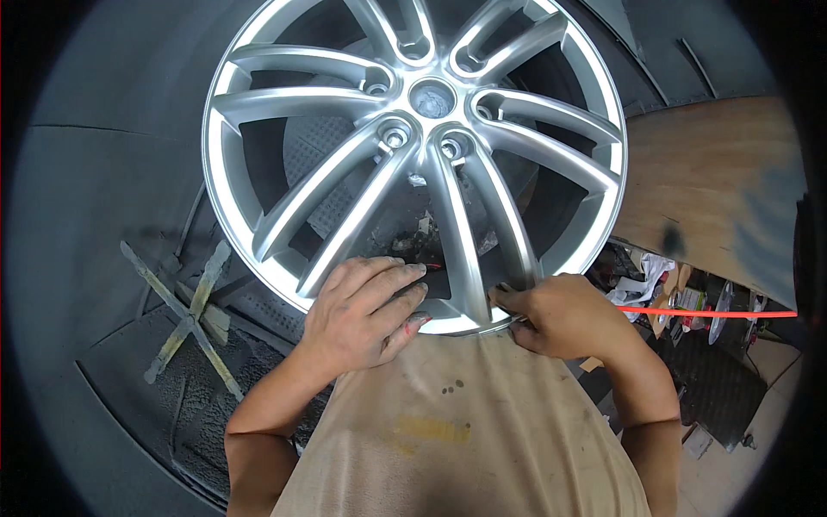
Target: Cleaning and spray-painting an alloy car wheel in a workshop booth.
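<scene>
A silver alloy wheel rim (458, 246) with paired spokes fills the upper middle, its near edge against my tan clothing. My left hand (366, 312) lies over the near left part of the rim. Its fingers are stretched out across the inner edge beside a spoke, with grey smudges and a red mark near one fingertip. My right hand (564, 314) is closed at the near right edge, its fingers curled around the rim by the foot of a spoke. Its fingertips are partly hidden, so anything small in them cannot be made out.
At the left stands a cross-shaped stand (189, 319) of worn bars on a dark, rough surface. A wooden board (715, 181) with dark stains is at the right. Below it are a red strip (706, 313) and a pile of mixed clutter (659, 280). Dark sheeting (112, 164) lines the left.
</scene>
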Demonstrator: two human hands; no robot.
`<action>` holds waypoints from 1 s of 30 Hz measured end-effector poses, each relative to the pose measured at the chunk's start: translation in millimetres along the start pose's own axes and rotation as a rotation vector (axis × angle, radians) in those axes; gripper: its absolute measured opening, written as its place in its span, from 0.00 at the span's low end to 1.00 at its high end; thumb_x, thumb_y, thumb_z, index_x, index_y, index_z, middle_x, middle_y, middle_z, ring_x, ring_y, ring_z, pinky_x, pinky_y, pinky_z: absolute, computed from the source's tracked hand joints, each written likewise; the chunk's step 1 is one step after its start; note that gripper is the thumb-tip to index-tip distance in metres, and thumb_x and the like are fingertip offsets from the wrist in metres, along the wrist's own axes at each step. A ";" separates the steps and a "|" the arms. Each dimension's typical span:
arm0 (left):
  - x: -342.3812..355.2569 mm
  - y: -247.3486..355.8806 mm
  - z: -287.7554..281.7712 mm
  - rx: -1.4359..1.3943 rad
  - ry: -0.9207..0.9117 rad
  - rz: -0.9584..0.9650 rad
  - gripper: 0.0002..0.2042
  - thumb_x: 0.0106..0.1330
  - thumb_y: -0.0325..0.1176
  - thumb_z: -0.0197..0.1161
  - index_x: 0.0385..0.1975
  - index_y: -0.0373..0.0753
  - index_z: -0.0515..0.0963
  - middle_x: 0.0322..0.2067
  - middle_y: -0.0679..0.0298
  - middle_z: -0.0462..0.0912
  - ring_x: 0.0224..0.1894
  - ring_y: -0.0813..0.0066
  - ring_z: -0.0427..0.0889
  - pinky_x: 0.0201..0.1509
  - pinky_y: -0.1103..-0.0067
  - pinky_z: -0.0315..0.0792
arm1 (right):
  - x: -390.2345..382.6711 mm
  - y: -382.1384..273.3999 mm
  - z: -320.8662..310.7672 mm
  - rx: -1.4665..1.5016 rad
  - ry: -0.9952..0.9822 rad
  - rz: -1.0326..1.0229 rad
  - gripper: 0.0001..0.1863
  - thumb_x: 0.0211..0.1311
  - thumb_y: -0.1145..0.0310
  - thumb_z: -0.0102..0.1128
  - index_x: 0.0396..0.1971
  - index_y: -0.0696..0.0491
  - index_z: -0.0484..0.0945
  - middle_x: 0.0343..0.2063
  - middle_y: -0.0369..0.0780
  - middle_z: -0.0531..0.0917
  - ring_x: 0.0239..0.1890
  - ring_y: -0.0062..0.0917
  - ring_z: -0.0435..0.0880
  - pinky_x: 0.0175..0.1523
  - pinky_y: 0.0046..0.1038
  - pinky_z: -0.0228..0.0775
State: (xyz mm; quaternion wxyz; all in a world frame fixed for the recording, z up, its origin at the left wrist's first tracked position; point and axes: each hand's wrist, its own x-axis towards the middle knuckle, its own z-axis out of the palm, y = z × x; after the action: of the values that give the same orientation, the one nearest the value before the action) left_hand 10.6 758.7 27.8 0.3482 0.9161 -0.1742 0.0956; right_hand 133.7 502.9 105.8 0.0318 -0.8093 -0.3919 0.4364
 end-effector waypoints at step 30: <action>25.4 34.5 -2.2 -0.262 -0.196 -0.048 0.15 0.59 0.42 0.70 0.41 0.39 0.87 0.67 0.51 0.70 0.73 0.47 0.60 0.74 0.52 0.50 | -34.0 -13.0 42.7 0.249 0.739 0.010 0.14 0.56 0.78 0.67 0.44 0.56 0.86 0.34 0.44 0.84 0.30 0.38 0.85 0.36 0.33 0.77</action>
State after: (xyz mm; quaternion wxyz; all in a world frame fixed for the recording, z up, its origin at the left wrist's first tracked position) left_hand 20.6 729.7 57.9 0.4481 0.8717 -0.1965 -0.0258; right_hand 84.0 477.0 107.7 0.2665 -0.9037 -0.2944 0.1599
